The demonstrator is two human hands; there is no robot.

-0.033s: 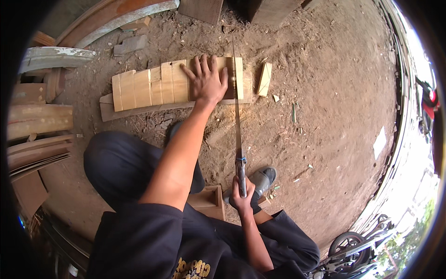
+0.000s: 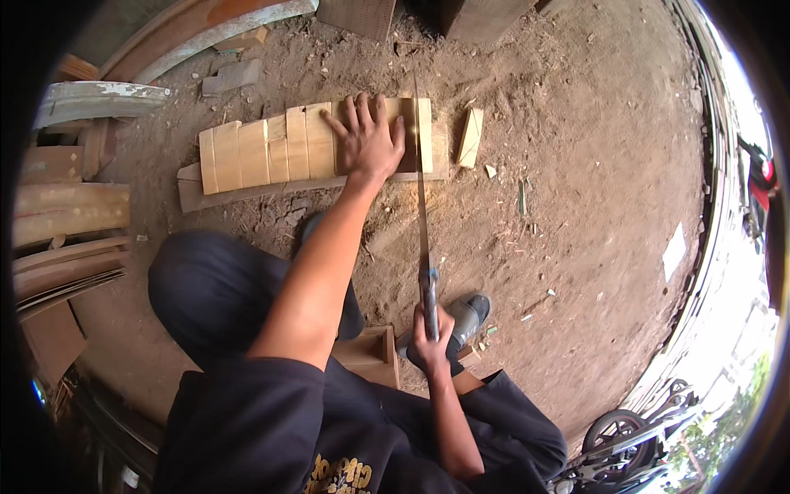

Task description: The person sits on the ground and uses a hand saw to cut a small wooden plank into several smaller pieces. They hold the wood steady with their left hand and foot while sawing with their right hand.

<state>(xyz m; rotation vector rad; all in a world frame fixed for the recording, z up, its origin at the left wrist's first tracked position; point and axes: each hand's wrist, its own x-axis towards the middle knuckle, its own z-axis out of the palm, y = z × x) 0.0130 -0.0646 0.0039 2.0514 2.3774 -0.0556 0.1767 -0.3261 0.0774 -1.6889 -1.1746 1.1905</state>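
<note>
My left hand (image 2: pixel 372 148) lies flat with fingers spread on a pale wooden board (image 2: pixel 317 144), which is marked by several crosswise lines or cuts. Beneath that board is a darker plank (image 2: pixel 271 194) on the dirt. In my right hand (image 2: pixel 431 339) is the handle of a handsaw (image 2: pixel 423 226), its thin blade pointing away from me. The blade crosses the board near its right end, just right of my left hand, beside a narrow pale strip (image 2: pixel 425 136). A short wooden offcut (image 2: pixel 471 138) lies apart on the ground to the right.
Stacked planks (image 2: pixel 70 214) stand at the left, with curved timber (image 2: pixel 206 41) at the far left. Wooden blocks (image 2: pixel 485 20) stand at the far side. A small wooden box (image 2: pixel 366 354) is by my foot. A motorcycle (image 2: pixel 621 440) is at the lower right.
The saw and my right hand have shifted slightly; the handle sits a little farther from me and its angle differs a bit. My left hand stays on the board.
</note>
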